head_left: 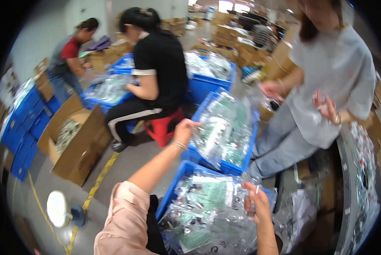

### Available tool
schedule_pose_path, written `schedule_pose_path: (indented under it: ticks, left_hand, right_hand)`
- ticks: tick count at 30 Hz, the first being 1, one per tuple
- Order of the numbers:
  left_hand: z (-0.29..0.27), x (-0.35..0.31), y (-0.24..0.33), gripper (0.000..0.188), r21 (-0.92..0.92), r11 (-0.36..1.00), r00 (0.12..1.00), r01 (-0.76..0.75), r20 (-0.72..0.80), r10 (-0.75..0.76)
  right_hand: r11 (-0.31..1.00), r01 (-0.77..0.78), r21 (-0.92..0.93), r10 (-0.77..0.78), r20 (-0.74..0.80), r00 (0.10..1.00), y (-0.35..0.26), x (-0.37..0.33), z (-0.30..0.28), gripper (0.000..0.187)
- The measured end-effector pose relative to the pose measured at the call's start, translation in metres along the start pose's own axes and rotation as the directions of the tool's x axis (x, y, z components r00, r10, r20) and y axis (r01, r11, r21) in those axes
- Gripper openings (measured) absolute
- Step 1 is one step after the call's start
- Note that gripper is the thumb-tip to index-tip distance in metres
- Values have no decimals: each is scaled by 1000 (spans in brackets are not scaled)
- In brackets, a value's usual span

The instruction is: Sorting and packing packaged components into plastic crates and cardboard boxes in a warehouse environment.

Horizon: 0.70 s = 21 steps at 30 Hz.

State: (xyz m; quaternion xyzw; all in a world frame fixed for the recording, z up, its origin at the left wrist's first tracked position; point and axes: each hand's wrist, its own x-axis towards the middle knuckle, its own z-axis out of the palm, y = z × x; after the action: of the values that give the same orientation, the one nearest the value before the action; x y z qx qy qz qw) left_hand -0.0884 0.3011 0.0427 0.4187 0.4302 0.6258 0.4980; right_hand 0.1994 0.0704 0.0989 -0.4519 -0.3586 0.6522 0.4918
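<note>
My left hand (185, 132) reaches forward, its fingers closed on the upper left edge of a clear plastic bag (216, 134). The bag has a white printed area, and green tubing shows in or behind it. It hangs over the farther blue crate (230, 168), which holds more bagged green items. My right hand (259, 199) is raised over the right side of the nearer blue crate (167, 193), fingers curled. Something small and white shows at its fingers, too blurred to name. Clear bags with pale green tubing (207, 195) fill this nearer crate.
A person in grey (335, 80) stands at the right, hands raised. Another in black (165, 63) sits on a red stool (162, 131); a third (71, 59) bends farther left. An open carton (77, 148), a white round stool (58, 208) and stacked blue crates (24, 131) stand left.
</note>
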Motion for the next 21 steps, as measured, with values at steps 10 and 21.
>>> schedule_pose_path:
  ticks: [10, 21]
  left_hand:
    - [-47, -187, -30, 18, 276, 960, 930, -50, 364, -56]
    - [-50, -294, -51, 15, 262, 963, 940, -60, 340, -33]
  right_hand:
    - [997, -65, 50, 60, 94, 994, 77, -53, 39, 12]
    - [911, -336, 240, 386, -201, 900, 173, -108, 19, 18]
